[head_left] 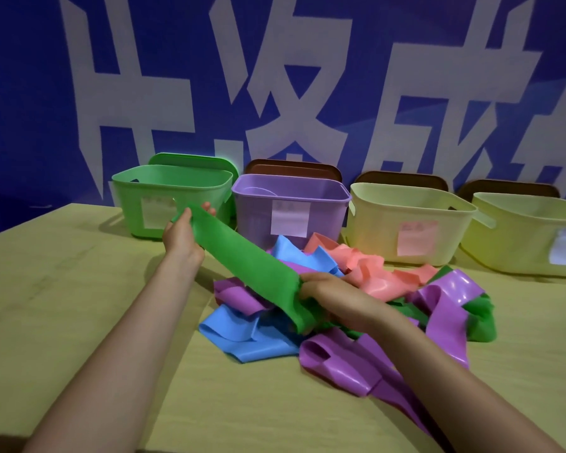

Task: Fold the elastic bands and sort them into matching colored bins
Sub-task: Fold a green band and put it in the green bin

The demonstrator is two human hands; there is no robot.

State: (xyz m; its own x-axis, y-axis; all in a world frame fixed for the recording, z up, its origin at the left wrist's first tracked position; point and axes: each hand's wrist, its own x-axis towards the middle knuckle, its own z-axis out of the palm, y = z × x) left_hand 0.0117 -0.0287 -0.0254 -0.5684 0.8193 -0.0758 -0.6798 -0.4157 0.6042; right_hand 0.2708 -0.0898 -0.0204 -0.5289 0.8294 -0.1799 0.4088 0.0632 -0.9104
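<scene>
Fingers of the left hand [181,231] are curled round the far end of a green band [249,263], pinching it up in front of the green bin [174,199], and the right hand [329,297] grips the near end, bunched in its fist just above the pile. Between the two hands the green band runs taut and flat, slanting down from the far left to the near right. Under it, a heap of loose bands on the table [62,289]: purple bands [340,364] in several loops, too tangled to count, blue bands [245,331] showing at the front and again at the back, pink bands [370,273] crumpled toward the far right, and another green band [481,317] poking out at the right edge of the heap. Behind the heap, four bins in a row, each with a paper label on its front: the green one on the left, a purple bin [291,204] beside it, then two pale yellow bins [409,220] on the right. Four lids stand upright behind them, one green lid [193,161] and three brown lids [293,166]. The table is pale wood, lit yellowish. The back wall is a blue banner [20,93] with large white characters.
</scene>
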